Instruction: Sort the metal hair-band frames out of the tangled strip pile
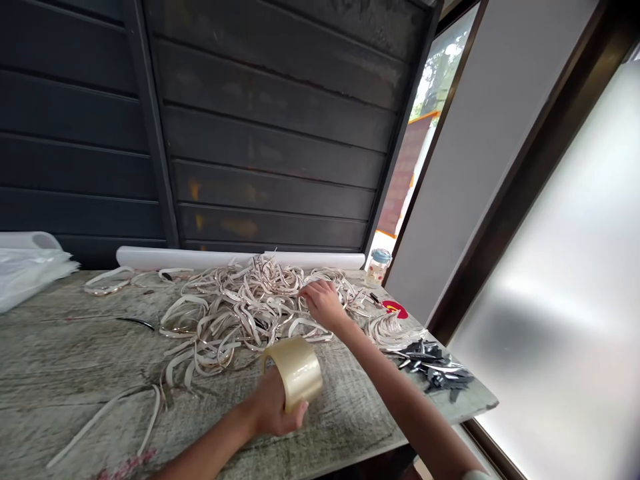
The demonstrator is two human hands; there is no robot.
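Observation:
A wide roll of clear yellowish tape point(300, 373) is in my left hand point(277, 405); the fingers go inside its core and the thumb lies at its lower edge. My right hand point(323, 303) reaches over the right part of a tangled heap of white and brownish strips point(250, 300). Its fingers are bent down at the strips, and their tips are too small to tell what they pinch. Right of that hand lies a fanned bundle of white strips point(387, 331).
Black and silver pieces point(435, 367) lie near the right corner of the wooden table point(60, 360). Behind are a red disc point(395, 309), a lidded jar point(379, 265) and a long white roll point(200, 259). Plastic wrapping point(30, 270) sits at left.

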